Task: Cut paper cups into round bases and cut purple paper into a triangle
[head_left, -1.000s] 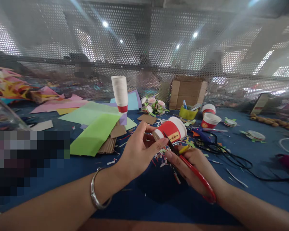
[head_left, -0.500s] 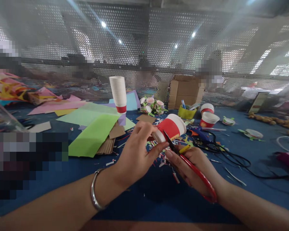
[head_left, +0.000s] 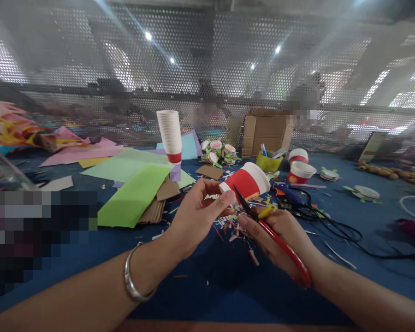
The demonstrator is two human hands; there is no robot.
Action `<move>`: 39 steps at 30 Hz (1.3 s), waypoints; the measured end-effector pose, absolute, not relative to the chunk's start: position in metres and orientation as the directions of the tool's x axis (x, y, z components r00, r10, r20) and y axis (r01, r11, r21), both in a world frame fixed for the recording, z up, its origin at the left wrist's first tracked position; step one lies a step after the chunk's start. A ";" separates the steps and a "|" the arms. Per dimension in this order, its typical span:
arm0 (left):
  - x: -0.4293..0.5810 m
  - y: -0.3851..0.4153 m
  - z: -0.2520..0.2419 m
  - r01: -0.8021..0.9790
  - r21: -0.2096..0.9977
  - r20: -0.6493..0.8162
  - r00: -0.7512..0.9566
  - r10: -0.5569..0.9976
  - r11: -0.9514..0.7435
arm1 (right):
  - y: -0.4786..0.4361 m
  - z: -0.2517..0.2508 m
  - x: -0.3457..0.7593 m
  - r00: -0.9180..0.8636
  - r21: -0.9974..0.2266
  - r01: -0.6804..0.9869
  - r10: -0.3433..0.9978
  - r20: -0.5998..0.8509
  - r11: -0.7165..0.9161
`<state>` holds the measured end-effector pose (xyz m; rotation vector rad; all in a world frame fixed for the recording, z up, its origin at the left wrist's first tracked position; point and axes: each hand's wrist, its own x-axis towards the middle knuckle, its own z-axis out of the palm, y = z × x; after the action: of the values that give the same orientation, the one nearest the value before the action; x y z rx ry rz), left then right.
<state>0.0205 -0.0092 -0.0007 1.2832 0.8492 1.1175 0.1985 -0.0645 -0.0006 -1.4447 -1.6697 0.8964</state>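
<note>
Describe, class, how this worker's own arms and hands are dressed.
The left hand and right hand are both ungloved. No sleeves show on the visible forearms. A rounded, shiny silver bangle circles the left wrist; no jewellery shows on the right.

A red-and-white paper cup point(head_left: 246, 180) and red-handled, dark-bladed metal scissors point(head_left: 273, 236), held close together.
The cup tips over onto its side in mid-air, its wide white rim to the right and narrower base to the left, a yellowish printed patch low on the red. The scissors slant up leftward, tips overlapping the cup's side near the base; contact is unclear.
</note>
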 end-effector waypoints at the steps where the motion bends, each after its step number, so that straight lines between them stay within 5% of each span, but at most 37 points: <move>1: 0.020 -0.009 0.000 -0.160 0.985 0.110 0.279 0.954 -0.067 | -0.064 0.000 0.199 -0.091 -0.868 0.478 0.990 0.106 0.137; 16: 0.015 -0.017 -0.010 0.106 0.846 0.477 0.287 0.831 -0.522 | -0.066 -0.011 0.201 -0.110 -0.905 0.417 0.993 0.042 0.084; 30: 0.004 -0.013 -0.003 0.436 0.270 0.753 0.460 0.470 -0.859 | -0.070 -0.009 0.199 -0.111 -0.911 0.409 0.994 0.014 0.058; 32: 0.006 -0.015 -0.003 0.389 0.350 0.758 0.417 0.501 -0.852 | -0.071 -0.007 0.199 -0.108 -0.911 0.406 0.994 0.029 0.071; 34: 0.009 -0.016 -0.003 0.255 0.562 0.710 0.340 0.617 -0.787 | -0.072 -0.004 0.199 -0.108 -0.909 0.406 0.993 0.051 0.091; 36: 0.012 -0.016 -0.002 0.073 0.776 0.585 0.288 0.758 -0.627 | -0.072 0.000 0.199 -0.125 -0.904 0.411 0.990 0.070 0.116; 39: 0.015 -0.012 0.000 -0.047 0.913 0.401 0.283 0.871 -0.405 | -0.071 0.004 0.199 -0.128 -0.894 0.430 0.989 0.080 0.128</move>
<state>0.0145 -0.0117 0.0001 1.6422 0.7686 1.2667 0.1993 -0.0713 0.0037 -1.3940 -1.6686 0.9572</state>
